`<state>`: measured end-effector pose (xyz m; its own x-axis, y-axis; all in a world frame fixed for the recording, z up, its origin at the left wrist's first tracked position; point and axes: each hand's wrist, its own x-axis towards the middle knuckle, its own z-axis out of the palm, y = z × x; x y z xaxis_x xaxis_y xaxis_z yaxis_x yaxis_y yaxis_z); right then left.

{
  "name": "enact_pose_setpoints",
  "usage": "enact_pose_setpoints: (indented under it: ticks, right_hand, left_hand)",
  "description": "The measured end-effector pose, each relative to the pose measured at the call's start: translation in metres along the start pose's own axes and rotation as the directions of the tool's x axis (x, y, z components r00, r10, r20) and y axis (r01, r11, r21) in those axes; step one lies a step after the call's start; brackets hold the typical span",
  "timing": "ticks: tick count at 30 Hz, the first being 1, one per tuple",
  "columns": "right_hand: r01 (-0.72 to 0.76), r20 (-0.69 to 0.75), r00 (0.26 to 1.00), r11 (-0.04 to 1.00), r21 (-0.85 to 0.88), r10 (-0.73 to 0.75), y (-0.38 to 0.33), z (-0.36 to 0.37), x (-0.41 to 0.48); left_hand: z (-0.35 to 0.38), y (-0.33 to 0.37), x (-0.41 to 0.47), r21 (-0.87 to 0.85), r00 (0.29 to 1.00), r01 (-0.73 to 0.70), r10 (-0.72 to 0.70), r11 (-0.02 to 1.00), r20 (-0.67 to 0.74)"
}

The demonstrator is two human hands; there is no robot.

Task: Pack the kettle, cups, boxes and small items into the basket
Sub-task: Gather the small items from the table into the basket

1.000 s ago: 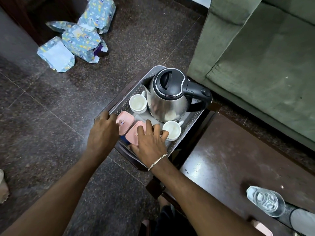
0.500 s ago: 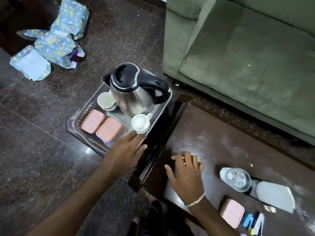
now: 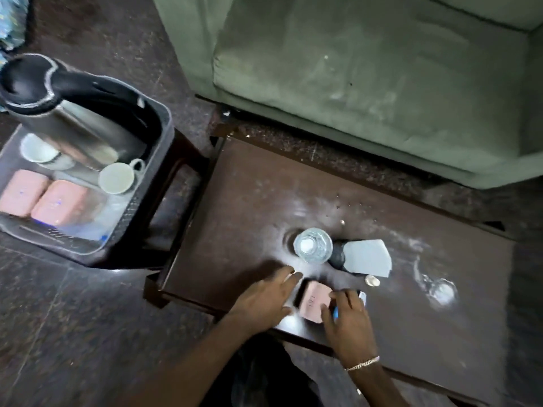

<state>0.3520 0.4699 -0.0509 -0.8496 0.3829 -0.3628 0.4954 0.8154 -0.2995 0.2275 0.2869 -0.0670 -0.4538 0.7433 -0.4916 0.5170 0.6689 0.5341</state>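
Both hands beside pink box (image 3: pixel 315 301) on table (image 3: pixel 235 218): left hand (image 3: pixel 266 298) open, flat; right hand (image 3: pixel 346 321) touching box, grip unclear.

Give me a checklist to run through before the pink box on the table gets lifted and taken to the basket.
1. Hands at the box: ok. The left hand and right hand flank the pink box on the table.
2. Firm grip: cannot tell. Fingers touch its edges, but the picture is blurred.
3. Clear of the water bottle: ok. It stands upright beyond the box, apart from it.
4. Room in the basket: not ok. The kettle, two cups and two pink boxes fill most of the floor; only a small near corner looks free.
5. Small items under the right hand: cannot tell. Only a blue edge shows.
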Motion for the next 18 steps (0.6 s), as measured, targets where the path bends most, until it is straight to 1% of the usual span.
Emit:
enact_pose_setpoints:
  ticks: [2,4,6,8,13,18]
  right_hand:
    - [-0.116,-0.021,0.993,0.993,0.034,0.117,0.033,0.001,-0.004]
    - [-0.255,-0.013,0.966,0.965,0.065,0.257,0.059,0.002,-0.005]
    - [-0.395,0.043,0.919,0.913,0.102,0.393,0.074,0.001,-0.002]
    - [-0.494,0.103,0.869,0.861,0.124,0.484,0.086,0.003,0.002]
    - [-0.538,0.158,0.841,0.83,0.144,0.518,0.095,0.007,0.011]
    - [-0.534,0.171,0.842,0.834,0.134,0.512,0.093,0.009,0.019]
  left_hand:
    - [0.022,0.02,0.015,0.015,0.998,-0.032,0.031,0.999,0.055]
    - [0.041,0.038,0.028,0.057,0.994,-0.078,0.073,0.995,0.087]
    - [0.057,0.048,0.038,0.114,0.991,-0.098,0.087,0.989,0.099]
    - [0.068,0.057,0.046,0.157,0.991,-0.087,0.07,0.984,0.112]
    - [0.075,0.064,0.054,0.175,0.995,-0.079,0.068,0.981,0.067]
    - [0.048,0.049,0.035,0.138,0.995,-0.085,0.077,0.987,0.061]
